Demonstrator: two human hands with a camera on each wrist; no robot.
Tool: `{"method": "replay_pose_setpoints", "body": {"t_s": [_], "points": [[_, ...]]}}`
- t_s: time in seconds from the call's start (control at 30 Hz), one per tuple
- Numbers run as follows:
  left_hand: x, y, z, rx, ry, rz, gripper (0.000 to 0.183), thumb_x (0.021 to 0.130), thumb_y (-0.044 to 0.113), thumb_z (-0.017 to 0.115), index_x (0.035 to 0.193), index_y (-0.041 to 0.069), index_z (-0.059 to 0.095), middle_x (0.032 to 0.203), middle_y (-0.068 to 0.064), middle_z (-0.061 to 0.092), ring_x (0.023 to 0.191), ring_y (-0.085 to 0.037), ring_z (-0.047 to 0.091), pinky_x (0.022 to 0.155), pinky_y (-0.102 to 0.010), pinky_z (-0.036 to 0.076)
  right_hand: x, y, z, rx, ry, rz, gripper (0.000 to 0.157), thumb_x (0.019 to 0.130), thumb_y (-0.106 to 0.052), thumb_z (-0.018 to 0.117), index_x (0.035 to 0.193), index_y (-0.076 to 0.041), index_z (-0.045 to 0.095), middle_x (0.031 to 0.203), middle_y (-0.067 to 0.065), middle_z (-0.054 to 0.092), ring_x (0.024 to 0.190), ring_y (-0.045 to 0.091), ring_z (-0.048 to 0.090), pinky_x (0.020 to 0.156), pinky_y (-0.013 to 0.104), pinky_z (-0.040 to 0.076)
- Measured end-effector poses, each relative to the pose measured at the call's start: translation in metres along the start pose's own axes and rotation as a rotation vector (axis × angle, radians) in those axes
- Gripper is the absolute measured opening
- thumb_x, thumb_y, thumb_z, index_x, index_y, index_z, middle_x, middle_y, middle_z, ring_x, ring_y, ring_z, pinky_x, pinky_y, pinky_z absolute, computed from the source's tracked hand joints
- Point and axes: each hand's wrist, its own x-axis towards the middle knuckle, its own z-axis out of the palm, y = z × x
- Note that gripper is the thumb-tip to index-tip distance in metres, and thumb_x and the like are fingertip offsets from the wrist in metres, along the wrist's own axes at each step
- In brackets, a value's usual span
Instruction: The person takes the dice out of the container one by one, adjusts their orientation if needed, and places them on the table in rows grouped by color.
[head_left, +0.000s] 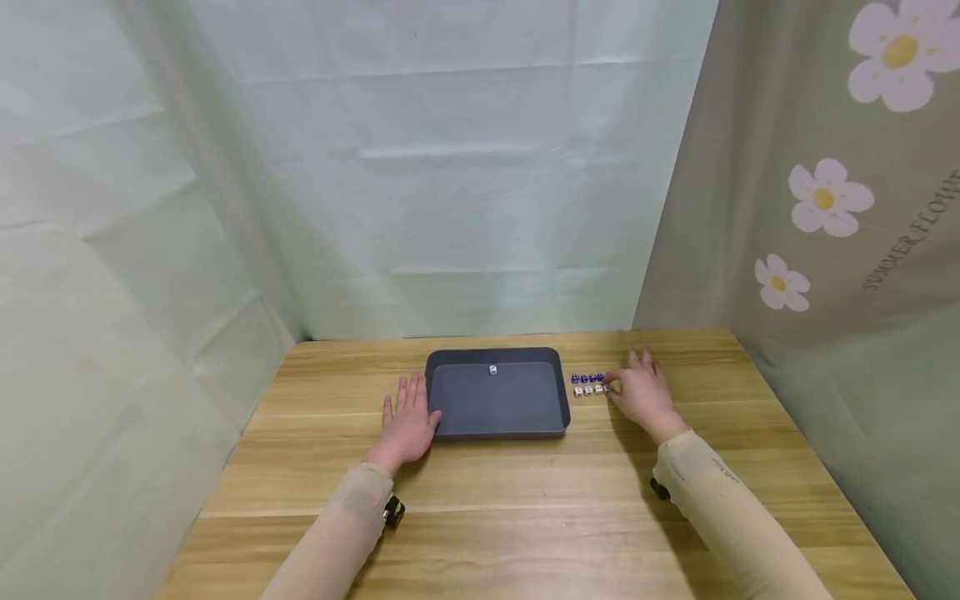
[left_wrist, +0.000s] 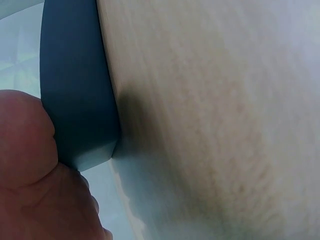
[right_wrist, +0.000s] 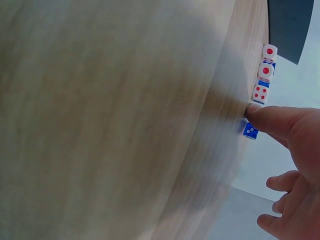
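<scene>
My left hand (head_left: pixel 408 425) lies beside the dark grey tray (head_left: pixel 495 435), fingers straight on its left side and thumb against its near-left corner. The left wrist view shows the thumb (left_wrist: pixel 25 140) against the tray's wall (left_wrist: pixel 77 85). One white die (head_left: pixel 492 369) sits inside the tray near its back. To the right of the tray, my right hand (head_left: pixel 641 392) pinches a white die (head_left: pixel 608 388) at the right end of the front row, mostly hidden by the thumb (right_wrist: pixel 275 117) in the right wrist view. A blue die (right_wrist: pixel 251 131) shows just past that thumb.
White dice (head_left: pixel 588 390) line up in front of a row of blue dice (head_left: pixel 584 378) on the wooden table (head_left: pixel 525 517). Pale curtains (head_left: pixel 465 183) hang behind and at the left; a flowered curtain (head_left: pixel 825 350) stands at the right.
</scene>
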Motion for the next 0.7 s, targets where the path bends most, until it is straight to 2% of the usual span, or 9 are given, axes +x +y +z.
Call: {"method": "replay_pose_setpoints", "body": {"t_s": [0.3, 0.5, 0.7], "points": [[0.0035, -0.0028, 0.0008, 0.016, -0.011, -0.008, 0.078, 0.114, 0.032, 0.044, 0.169, -0.006, 0.002, 0.177, -0.024, -0.003, 0.163, -0.044, -0.009, 0.125, -0.070, -0.004, -0.0023, -0.0034, -0.0040, -0.008, 0.021, -0.011, 0.024, 0.090, -0.014, 0.085, 0.113, -0.011, 0.082, 0.161, 0.043, 0.032, 0.152, 0.066, 0.015, 0.121, 0.074, 0.020], [0.0042, -0.0041, 0.0006, 0.023, -0.012, -0.005, 0.078, 0.114, 0.030, 0.045, 0.168, -0.007, 0.003, 0.177, -0.025, -0.004, 0.162, -0.045, -0.008, 0.124, -0.071, -0.004, -0.0043, -0.0011, -0.0032, 0.013, 0.019, 0.004, 0.031, 0.090, -0.017, 0.086, 0.119, -0.010, 0.080, 0.162, 0.041, 0.031, 0.154, 0.065, 0.012, 0.122, 0.074, 0.018], [0.0023, -0.0028, 0.0007, 0.026, -0.013, -0.001, 0.078, 0.114, 0.032, 0.045, 0.169, -0.006, 0.003, 0.177, -0.025, -0.002, 0.163, -0.045, -0.007, 0.124, -0.071, -0.003, -0.0078, 0.0005, -0.0048, 0.035, 0.029, 0.009, 0.034, 0.092, -0.015, 0.081, 0.125, -0.008, 0.078, 0.162, 0.042, 0.031, 0.153, 0.066, 0.012, 0.121, 0.076, 0.017]]}}
